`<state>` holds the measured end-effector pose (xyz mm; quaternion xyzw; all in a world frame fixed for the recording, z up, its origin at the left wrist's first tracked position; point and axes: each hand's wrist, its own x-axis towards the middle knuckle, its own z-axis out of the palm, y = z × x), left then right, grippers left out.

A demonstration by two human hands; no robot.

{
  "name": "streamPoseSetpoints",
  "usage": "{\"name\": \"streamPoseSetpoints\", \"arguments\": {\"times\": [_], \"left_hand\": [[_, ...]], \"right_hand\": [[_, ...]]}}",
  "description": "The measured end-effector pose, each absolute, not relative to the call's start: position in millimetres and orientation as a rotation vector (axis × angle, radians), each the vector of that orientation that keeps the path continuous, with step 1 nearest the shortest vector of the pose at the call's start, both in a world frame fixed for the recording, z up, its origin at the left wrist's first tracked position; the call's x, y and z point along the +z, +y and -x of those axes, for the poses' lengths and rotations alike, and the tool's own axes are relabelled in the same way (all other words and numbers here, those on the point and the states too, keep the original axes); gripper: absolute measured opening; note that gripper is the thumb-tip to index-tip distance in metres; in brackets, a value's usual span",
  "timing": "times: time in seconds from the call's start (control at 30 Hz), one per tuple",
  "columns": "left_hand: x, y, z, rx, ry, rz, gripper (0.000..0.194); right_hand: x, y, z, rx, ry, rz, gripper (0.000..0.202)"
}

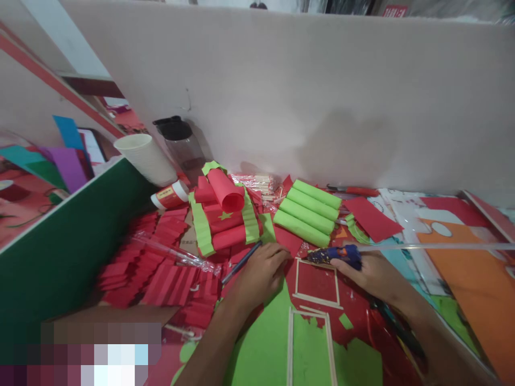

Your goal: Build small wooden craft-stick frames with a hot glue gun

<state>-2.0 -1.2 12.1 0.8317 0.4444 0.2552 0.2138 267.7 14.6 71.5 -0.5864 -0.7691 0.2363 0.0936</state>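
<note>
My right hand is wrapped round a dark blue glue gun, its tip near the upper left corner of a small wooden stick frame. A clear glue stick extends from its back to the right. My left hand rests with bent fingers by the same corner; whatever its fingertips hold is too small to make out. Beside it, a dark pen lies diagonally. A second, taller stick frame lies nearer, over green paper.
Folded red paper strips lie left, by a green board. Behind are a red paper model, green paper rolls, a paper cup and a bottle. Orange paper lies right; a pale partition stands behind.
</note>
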Motion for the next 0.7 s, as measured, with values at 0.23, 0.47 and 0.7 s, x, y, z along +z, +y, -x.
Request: {"name": "streamPoseSetpoints", "arguments": {"times": [0.23, 0.47, 0.7], "left_hand": [[9.2, -0.5, 3.0, 0.734, 1.228, -2.302, 0.029], [10.9, -0.8, 1.9, 0.747, 1.223, -2.303, 0.028], [11.0, -0.6, 1.9, 0.737, 1.226, -2.294, 0.027]], "right_hand": [[76.9, 15.2, -273.0, 0.730, -2.305, 1.711, 0.038], [79.7, 13.5, -269.2, 0.762, -2.319, 1.700, 0.038], [82.1, 15.7, -275.3, 0.730, -2.326, 1.763, 0.041]]}}
